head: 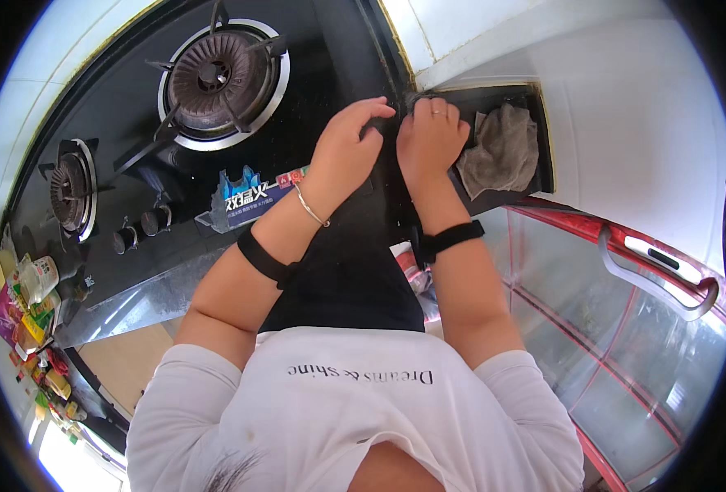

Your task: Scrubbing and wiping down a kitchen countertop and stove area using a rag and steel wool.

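My left hand (pixel 352 141) is over the black glass cooktop (pixel 313 74), right of the large gas burner (pixel 215 80). Its fingers are bent but apart, and nothing shows in them. Close beside it, my right hand (pixel 433 135) is at the cooktop's right edge by the tiled wall corner, knuckles up and fingers curled. A dark, wiry, fuzzy thing (pixel 421 97) shows just beyond those fingers; whether they grip it is hidden. A crumpled grey-brown cloth (pixel 503 150) lies on the dark ledge to the right of my right hand.
A smaller burner (pixel 72 189) and two control knobs (pixel 156 219) are at the left. A printed sticker (pixel 249 200) is near the front of the cooktop. Packets (pixel 31 307) crowd the far left. At the right stands a red-framed glass-fronted cabinet (pixel 609 344) with a curved handle (pixel 652 292).
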The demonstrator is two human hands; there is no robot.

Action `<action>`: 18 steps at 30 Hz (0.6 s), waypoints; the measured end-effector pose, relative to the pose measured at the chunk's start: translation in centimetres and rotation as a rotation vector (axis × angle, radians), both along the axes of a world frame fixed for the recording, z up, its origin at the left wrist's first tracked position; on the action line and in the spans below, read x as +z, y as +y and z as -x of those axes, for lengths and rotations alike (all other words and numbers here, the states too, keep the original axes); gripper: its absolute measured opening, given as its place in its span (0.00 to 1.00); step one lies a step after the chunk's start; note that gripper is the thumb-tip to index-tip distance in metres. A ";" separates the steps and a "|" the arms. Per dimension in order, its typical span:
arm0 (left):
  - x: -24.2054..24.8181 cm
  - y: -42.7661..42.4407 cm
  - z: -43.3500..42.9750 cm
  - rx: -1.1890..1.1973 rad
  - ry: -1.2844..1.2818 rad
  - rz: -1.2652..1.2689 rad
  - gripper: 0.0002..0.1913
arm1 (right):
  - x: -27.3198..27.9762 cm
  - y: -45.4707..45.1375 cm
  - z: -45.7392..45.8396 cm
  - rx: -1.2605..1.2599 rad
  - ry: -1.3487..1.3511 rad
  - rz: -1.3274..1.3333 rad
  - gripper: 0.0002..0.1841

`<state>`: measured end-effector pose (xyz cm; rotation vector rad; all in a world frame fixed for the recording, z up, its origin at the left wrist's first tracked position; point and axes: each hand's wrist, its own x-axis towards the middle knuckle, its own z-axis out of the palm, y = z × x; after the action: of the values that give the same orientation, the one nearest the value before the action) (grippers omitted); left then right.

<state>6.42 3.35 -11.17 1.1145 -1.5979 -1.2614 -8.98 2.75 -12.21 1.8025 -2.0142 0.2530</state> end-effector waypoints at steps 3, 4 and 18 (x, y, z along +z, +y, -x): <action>0.1 -0.1 0.2 -0.024 -0.037 0.055 0.17 | 0.6 0.2 2.1 0.258 -0.003 -0.093 0.05; 0.3 -0.3 0.3 -0.026 -0.035 0.056 0.17 | 0.4 -0.4 3.4 0.161 0.024 -0.064 0.06; -1.4 -1.2 3.5 -0.007 0.323 -0.530 0.27 | -0.4 1.2 -1.5 0.073 -0.090 -0.069 0.05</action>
<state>2.88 2.18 -12.61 1.1367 -1.0534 -1.8290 -7.45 3.94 -12.60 1.9414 -2.0435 0.2950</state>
